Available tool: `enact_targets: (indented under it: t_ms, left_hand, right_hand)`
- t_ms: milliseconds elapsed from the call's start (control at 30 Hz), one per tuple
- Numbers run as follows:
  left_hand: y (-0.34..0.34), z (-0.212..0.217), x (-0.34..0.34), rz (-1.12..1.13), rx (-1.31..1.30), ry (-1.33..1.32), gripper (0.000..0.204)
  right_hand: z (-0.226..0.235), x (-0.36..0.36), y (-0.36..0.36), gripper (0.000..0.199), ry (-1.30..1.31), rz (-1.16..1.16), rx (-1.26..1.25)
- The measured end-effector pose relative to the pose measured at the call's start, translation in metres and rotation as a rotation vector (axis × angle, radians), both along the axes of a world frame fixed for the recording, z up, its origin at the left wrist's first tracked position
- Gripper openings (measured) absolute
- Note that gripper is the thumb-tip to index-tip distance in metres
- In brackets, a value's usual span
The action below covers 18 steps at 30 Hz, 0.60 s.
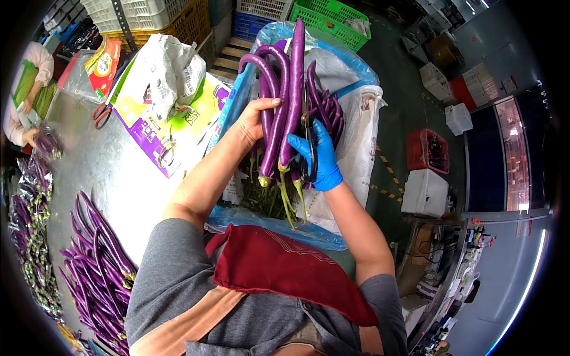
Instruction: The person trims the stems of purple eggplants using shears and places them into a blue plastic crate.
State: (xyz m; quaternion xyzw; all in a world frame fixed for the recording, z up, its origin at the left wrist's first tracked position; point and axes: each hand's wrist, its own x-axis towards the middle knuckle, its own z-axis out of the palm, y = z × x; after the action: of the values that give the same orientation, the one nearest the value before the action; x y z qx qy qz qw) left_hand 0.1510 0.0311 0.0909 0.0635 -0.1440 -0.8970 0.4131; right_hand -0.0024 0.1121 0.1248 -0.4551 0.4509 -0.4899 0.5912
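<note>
My left hand [255,123], bare, is closed around a bunch of long purple eggplants [295,77], their green stems hanging toward me. Held in my blue-gloved right hand [325,163] is a pair of black-handled scissors [306,110], blades pointing away along the bunch. The right fingertips rest close against the lower eggplants. Beneath both hands stands a container lined with blue plastic [357,66] and white sacking [359,142]. More eggplants [335,118] lie in its right part, with green stem cuttings [264,200] nearer me.
On the metal table [133,202] at left are a pile of eggplants [98,261], bagged eggplants [29,207], red-handled scissors [102,115] and a crumpled white bag [175,74]. A co-worker [37,71] handles a bag there. Crates, including a green one [332,21], stand at the back.
</note>
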Motion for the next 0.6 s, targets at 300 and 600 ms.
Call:
enact_targets:
  t_ms: [300,600]
  left_hand:
    - [-0.006,0.008,0.032,0.092,-0.102,0.135,0.055]
    - [-0.018,-0.006,0.035,0.106,0.024,0.130,0.053]
  right_hand:
    - [0.037,-0.020,0.025,0.036,0.275,0.172,0.109]
    - [0.073,-0.057,0.039,0.038,1.035,0.638,-0.080]
